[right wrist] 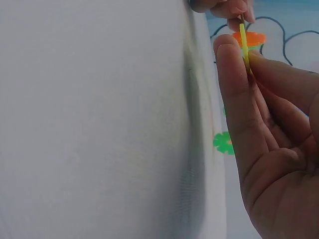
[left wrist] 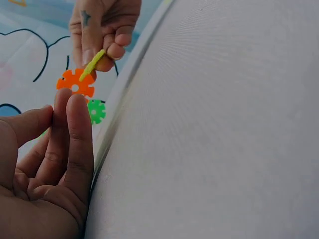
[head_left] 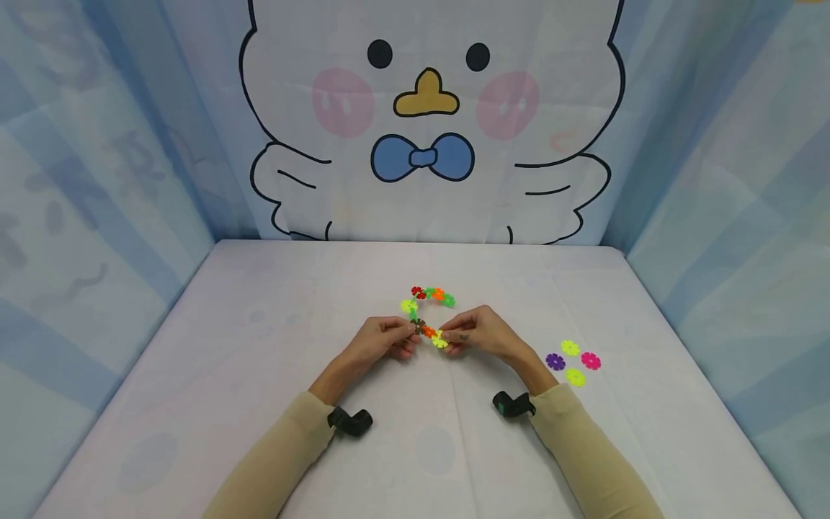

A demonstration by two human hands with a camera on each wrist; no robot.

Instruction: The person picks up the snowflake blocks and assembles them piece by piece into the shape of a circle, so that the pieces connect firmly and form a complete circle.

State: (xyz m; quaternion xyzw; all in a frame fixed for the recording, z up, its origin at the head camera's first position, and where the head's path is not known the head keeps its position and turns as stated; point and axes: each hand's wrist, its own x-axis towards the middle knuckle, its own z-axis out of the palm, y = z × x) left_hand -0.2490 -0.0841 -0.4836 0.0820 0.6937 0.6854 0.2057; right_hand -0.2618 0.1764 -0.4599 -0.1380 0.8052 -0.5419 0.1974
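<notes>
Chain (head_left: 409, 305) is curving in an unfinished ring near the middle of the surface (head_left: 227, 375), between the hands and reaching to their far side. The left hand (head_left: 382, 336) is pinching it around the brown disc (head_left: 420, 327), thumb and fingertips close together in a narrow grip. The right hand (head_left: 483, 334) is holding the yellow end disc (head_left: 440, 341) edge-on, its grip parted only by that thin piece. Whether the yellow end disc is fully slotted into the orange disc (head_left: 429, 331), the pictures are not showing.

That joint is looking like the weak spot: a crooked push could be missing the notch, or prying the orange disc off the brown one. Squeezing hard on the left could be loosening neighbouring links. The far arm, ending in a green disc (head_left: 449, 300), is sitting close to the right hand, so a knuckle could be catching and twisting it.

To the right, a purple disc (head_left: 555, 362), a pink disc (head_left: 591, 361) and two yellow discs (head_left: 570, 348) are lying loose beside the right wrist; the sleeve (head_left: 577, 432) could be sweeping them away. Fingers are partly hiding the joint.
</notes>
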